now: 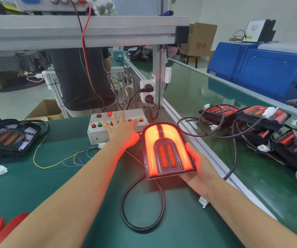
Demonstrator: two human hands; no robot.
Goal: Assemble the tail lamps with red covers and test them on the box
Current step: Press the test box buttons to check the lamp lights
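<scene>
Lit tail lamp (167, 149) in my right hand (197, 169), my left hand (121, 130) spread on the test box (97, 133).

Red characters are printed on a cardboard carton (200, 40) far beyond my hands; I cannot read them surely. The lamp is arch-shaped with a smooth red cover, glowing orange-red in a U band around two oblong inner lenses on a dotted panel. It lies face up on my right palm, thumb curled over its right edge, its black cable (142, 203) looping toward me on the green mat (37, 185). Just left of the lamp, my left fingers lie straight and splayed across the grey plastic box, fingertips on its round red, green and amber buttons. More lamps (262, 113) are heaped right of my right hand.
</scene>
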